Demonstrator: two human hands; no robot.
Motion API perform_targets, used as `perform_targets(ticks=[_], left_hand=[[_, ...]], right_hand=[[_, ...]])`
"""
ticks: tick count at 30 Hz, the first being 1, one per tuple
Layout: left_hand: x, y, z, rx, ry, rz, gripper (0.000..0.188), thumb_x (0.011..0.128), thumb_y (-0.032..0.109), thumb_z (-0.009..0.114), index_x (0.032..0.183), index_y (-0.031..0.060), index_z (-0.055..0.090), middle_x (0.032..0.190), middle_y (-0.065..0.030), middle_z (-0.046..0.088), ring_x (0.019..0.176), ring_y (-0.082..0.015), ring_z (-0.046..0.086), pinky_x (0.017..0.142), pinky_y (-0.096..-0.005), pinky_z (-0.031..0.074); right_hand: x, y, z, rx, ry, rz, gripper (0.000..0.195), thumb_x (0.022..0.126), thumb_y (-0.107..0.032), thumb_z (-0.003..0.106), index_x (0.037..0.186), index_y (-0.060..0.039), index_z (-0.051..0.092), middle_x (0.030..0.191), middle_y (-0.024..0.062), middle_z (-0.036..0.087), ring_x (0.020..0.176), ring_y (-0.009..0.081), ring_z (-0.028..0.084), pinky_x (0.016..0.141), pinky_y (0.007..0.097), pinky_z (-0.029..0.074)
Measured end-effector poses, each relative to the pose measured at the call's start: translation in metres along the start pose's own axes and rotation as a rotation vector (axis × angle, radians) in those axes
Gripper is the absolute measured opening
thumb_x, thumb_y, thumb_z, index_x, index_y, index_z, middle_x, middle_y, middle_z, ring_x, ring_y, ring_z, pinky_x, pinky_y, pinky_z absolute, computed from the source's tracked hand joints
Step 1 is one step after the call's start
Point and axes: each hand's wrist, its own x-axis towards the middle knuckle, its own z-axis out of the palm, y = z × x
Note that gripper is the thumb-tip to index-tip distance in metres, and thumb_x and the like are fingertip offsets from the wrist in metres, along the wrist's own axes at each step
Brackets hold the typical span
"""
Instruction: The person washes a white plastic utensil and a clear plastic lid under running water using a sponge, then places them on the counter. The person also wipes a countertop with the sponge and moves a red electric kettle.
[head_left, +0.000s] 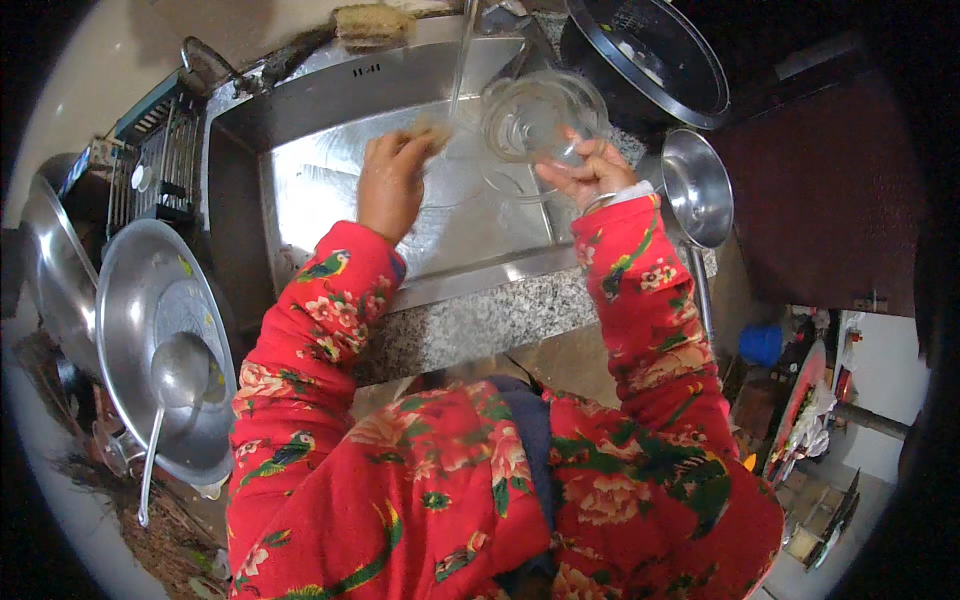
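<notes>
My left hand (393, 184) is over the stainless steel sink (480, 217), closed on a small yellowish sponge (433, 132) that is blurred and partly hidden by my fingers. Just to the right of it, a thin stream of water (460, 71) falls into the sink. A clear round glass bowl (517, 120) is tilted above the sink's right side. My right hand (589, 174) grips its lower right rim, the fingers partly showing through the glass.
Left of the sink stand a metal basin (161, 300) holding a ladle (180, 371) and a dish rack (154, 169). A saucepan (697, 191) and a dark wok (637, 52) are at right. A sponge block (373, 26) lies behind. Granite counter edge (487, 319) runs in front.
</notes>
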Motion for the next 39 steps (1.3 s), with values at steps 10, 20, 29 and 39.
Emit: perform_targets(ticks=[10,20,29,39], left_hand=[[-0.013,0.014,0.022,-0.103,-0.068,0.18,0.039,0.057,-0.004,0.045,0.092,0.0129,0.048,0.093,-0.003,0.045,0.078,-0.0256,0.042,0.066,-0.0307,0.038],[0.014,-0.023,0.005,-0.099,0.09,0.057,0.016,0.059,-0.002,0.049,0.072,0.0053,0.052,0.081,-0.0056,0.051,0.072,-0.0264,0.042,0.065,-0.0306,0.035],[-0.007,0.03,0.019,-0.152,-0.014,0.007,0.025,0.053,-0.006,0.048,0.074,0.0057,0.053,0.081,-0.0078,0.051,0.07,-0.0257,0.043,0.062,-0.0309,0.037],[-0.006,-0.012,0.027,0.069,-0.219,-0.249,0.021,0.057,-0.002,0.047,0.075,0.0057,0.055,0.08,-0.0089,0.052,0.068,-0.0275,0.044,0.062,-0.0297,0.038]], right_hand=[[0.006,0.009,0.006,0.279,0.011,0.17,0.028,0.051,0.008,0.034,0.078,0.0008,0.037,0.104,0.019,0.037,0.084,0.0384,0.044,0.073,0.0465,0.039],[0.014,0.008,0.001,0.472,-0.164,0.227,0.026,0.05,0.007,0.033,0.075,0.0035,0.036,0.107,0.0185,0.035,0.086,0.045,0.04,0.07,0.0476,0.041],[0.012,0.012,0.005,0.312,0.101,0.137,0.022,0.052,0.01,0.033,0.07,0.0007,0.04,0.105,0.0172,0.038,0.086,0.0462,0.039,0.071,0.0466,0.042],[0.022,0.02,-0.006,0.133,0.083,-0.026,0.024,0.05,0.011,0.031,0.07,-0.0008,0.037,0.109,0.0158,0.035,0.088,0.0454,0.038,0.068,0.048,0.042]])
